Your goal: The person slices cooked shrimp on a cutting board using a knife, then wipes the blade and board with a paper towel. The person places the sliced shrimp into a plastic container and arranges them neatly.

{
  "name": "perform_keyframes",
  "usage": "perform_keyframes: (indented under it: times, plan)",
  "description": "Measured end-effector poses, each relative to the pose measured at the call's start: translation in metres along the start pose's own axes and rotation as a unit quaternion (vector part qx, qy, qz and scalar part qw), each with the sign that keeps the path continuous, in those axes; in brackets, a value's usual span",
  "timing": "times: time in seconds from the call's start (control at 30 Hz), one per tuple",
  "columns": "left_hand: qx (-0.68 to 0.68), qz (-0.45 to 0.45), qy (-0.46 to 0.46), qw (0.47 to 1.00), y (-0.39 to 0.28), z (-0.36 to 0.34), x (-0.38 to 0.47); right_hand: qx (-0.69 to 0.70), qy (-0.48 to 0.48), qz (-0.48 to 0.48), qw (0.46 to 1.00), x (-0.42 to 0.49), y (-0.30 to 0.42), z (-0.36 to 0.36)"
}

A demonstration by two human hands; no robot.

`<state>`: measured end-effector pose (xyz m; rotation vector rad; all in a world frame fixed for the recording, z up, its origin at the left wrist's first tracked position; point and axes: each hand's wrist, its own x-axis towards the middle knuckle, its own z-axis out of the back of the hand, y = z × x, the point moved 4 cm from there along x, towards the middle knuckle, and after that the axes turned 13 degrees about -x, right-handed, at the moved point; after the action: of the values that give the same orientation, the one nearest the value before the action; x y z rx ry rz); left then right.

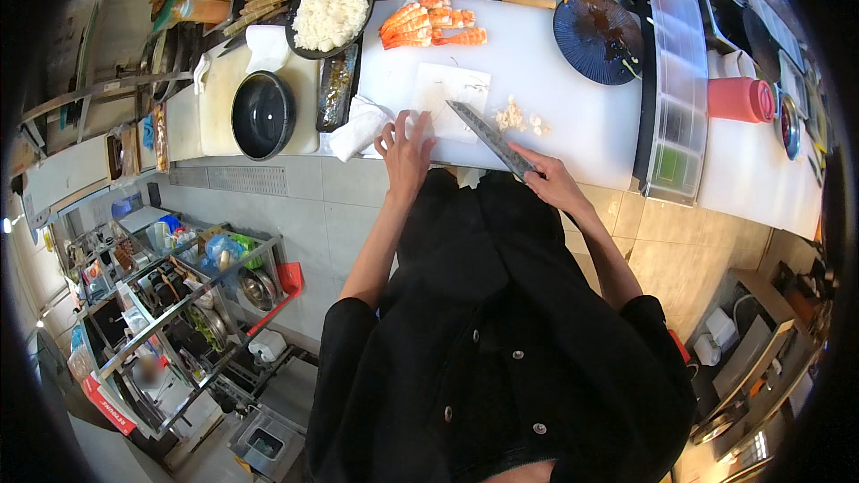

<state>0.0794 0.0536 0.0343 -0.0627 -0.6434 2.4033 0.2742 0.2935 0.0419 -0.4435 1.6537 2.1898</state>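
My right hand (553, 181) grips a kitchen knife (486, 134), its patterned grey blade angled up and left over a white paper sheet (446, 90). With fingers spread, my left hand (406, 154) is at the sheet's lower left corner; whether the fingertips touch it I cannot tell. Beside that hand lies a folded white cloth (359, 127). Dark specks and thin strands mark the sheet. To the right of the blade, small pale scraps (513, 117) sit on the white cutting board (584, 127). Cooked, peeled shrimp (409, 25) with orange stripes are grouped at the board's back.
A black bowl of white rice (331, 15) stands back left, near a dark narrow tray (337, 88) and a black bowl (264, 115). Another knife with a wooden handle (529, 0) lies along the back. Rightward are a sauce-stained dark plate (597, 37) and a lidded container (678, 80).
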Motion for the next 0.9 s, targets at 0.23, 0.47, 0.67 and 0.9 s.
perform_keyframes:
  times: [0.23,0.47,0.67,0.9]
  plan:
    - [-0.004,-0.017,0.026,1.000,0.012,0.001,-0.014,-0.040,-0.065,0.137,0.988,0.013,0.000,-0.039]
    - [-0.055,-0.058,0.005,0.997,0.039,0.041,0.000,-0.008,-0.025,0.010,1.000,-0.004,0.020,-0.041]
    - [-0.136,-0.045,-0.084,0.986,0.106,0.041,0.100,0.088,-0.048,-0.089,0.991,-0.015,0.031,-0.049]
    - [-0.120,-0.105,-0.052,0.986,0.101,0.008,0.140,0.137,-0.141,-0.088,0.977,-0.021,0.032,-0.063]
